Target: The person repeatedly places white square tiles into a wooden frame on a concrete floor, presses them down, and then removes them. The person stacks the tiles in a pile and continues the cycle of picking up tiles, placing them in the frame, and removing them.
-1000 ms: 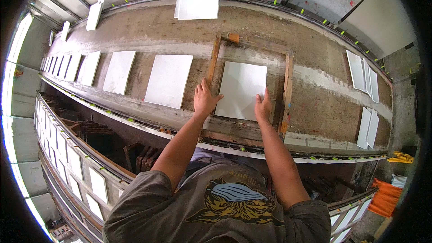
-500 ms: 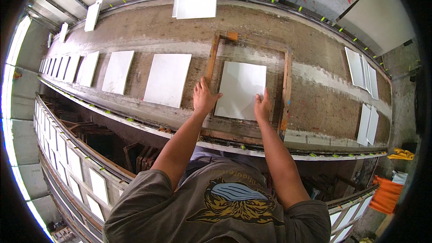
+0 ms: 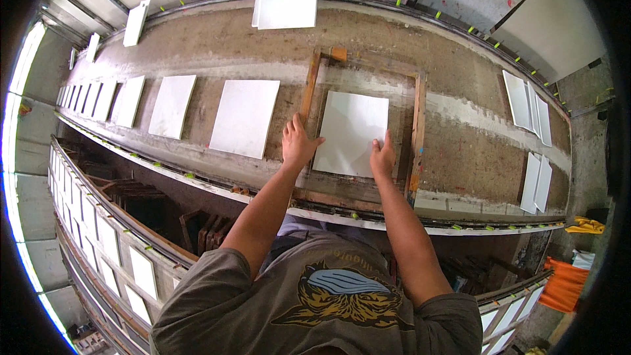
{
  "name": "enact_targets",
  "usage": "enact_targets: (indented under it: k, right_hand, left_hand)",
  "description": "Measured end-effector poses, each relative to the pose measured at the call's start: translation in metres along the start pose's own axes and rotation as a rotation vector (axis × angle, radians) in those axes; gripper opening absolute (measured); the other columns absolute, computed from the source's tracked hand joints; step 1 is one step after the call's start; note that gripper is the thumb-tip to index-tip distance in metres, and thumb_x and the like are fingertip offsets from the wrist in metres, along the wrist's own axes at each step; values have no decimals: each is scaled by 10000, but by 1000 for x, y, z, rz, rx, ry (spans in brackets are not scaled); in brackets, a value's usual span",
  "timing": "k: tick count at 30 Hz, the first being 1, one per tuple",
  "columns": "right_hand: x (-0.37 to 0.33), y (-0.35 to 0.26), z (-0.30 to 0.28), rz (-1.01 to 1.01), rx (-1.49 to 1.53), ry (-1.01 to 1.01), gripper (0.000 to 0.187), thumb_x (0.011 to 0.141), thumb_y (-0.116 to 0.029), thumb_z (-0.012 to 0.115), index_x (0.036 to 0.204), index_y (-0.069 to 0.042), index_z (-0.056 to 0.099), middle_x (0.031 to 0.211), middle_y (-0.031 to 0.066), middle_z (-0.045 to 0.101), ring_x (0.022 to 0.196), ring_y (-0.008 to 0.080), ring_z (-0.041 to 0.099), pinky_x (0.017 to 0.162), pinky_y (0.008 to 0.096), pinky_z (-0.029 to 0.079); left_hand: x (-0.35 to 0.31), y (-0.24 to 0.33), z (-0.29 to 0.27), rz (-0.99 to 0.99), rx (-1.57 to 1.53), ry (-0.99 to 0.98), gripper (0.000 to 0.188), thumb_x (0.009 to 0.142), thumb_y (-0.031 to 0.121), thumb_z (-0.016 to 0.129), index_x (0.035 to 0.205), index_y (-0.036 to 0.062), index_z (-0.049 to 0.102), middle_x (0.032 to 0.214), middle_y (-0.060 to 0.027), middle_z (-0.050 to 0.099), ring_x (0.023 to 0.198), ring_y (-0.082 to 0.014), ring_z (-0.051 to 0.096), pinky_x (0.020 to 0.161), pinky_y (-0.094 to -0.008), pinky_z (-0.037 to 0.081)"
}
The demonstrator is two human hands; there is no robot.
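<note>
Left hand (image 3: 300, 146) and right hand (image 3: 382, 158), fingers loosely open, flank a seemingly unfinished white panel (image 3: 351, 133), with laid panels (image 3: 243, 118) toward nine o'clock.

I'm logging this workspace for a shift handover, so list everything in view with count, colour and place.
Long table: one, stained brown and whitish, across the middle
Wooden frame: one, brown, on the table
Framed panel: one, white, inside the frame
Row panels: about ten, white, left of the frame
Far-edge panels: several, white, some stacked
Right-end panels: several, white, overlapping
Lower panels: many, white, lower left and right
Clips: many, yellow-green, along table edges
Orange cloth: one, orange, lower right
Unclear item: one, yellow, right
Shirt: one, dark grey, printed, bottom centre
Left hand: one, bare, at the frame's left side
Right hand: one, bare, at the framed panel's right edge
</note>
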State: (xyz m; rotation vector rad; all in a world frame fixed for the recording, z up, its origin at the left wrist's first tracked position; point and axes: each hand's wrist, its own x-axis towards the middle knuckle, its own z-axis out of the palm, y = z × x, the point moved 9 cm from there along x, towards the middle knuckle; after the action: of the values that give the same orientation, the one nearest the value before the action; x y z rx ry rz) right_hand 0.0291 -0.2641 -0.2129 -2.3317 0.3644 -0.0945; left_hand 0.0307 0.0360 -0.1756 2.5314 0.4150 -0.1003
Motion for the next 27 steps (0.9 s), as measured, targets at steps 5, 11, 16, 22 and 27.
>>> enact_targets:
  k: [5,11,16,22,27]
  right_hand:
    - [1,-1,0,19,-64,-21,621,1012,-204,604,1543,1,356,1282,295,629,1145,453,625,964,528,497]
    - [-3,-6,3,4,-160,-59,613,1023,-234,597,1541,-1,369,1296,288,601,1153,423,603,967,512,481]
    - [-4,-10,-1,-8,-228,-55,614,1020,-290,605,1514,11,399,1296,295,579,1142,423,592,935,510,489]
    - [-3,-2,-4,-123,-467,46,655,1002,-366,616,1522,-30,403,1295,275,515,1117,426,571,904,513,509]
    - [-2,-22,-12,-133,-471,-94,662,1013,-365,592,1555,-57,368,1367,281,463,1249,429,494,1020,550,438]
  left_hand:
    - [0,0,0,-26,-13,-35,1117,732,355,903,1542,18,212,1447,-238,434,1362,-434,409,1145,-507,377]
    - [-1,0,-1,-14,3,-13,1125,728,351,906,1542,13,207,1441,-236,435,1365,-427,411,1146,-502,378]
    - [-1,1,-2,-17,2,-9,1132,725,353,906,1545,11,204,1441,-237,434,1371,-423,410,1149,-493,379]
    - [-2,6,-3,-33,-3,-35,1134,716,352,908,1545,12,212,1460,-234,430,1380,-420,408,1146,-496,387]
    - [-1,1,-3,-24,46,-5,1134,733,391,892,1554,9,209,1424,-221,459,1326,-408,453,1091,-503,430]
